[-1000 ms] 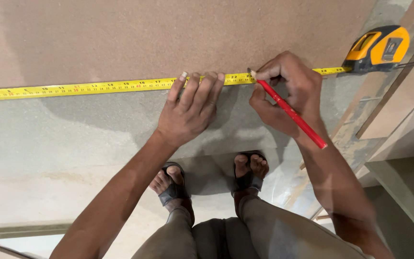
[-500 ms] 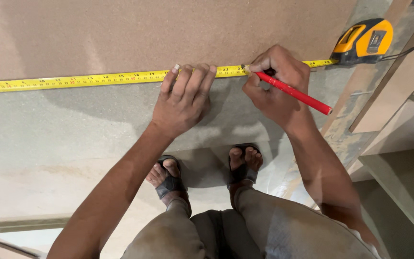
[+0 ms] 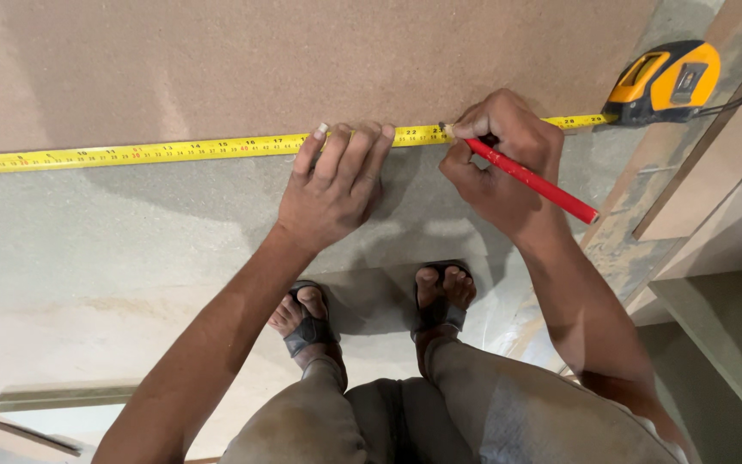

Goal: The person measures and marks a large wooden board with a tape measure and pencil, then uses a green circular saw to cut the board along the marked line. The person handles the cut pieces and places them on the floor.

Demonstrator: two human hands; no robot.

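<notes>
Big brown board [image 3: 302,60] on floor, yellow tape [image 3: 173,151] along its near edge. Left hand [image 3: 337,185] flat, fingers spread, pinning tape; if it slips, mark's off. Right hand [image 3: 500,163] closed round red pencil [image 3: 530,180], tip at tape; lead could snap.

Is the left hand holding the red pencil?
No, the red pencil is in the right hand; the left hand presses flat on the yellow tape.
</notes>
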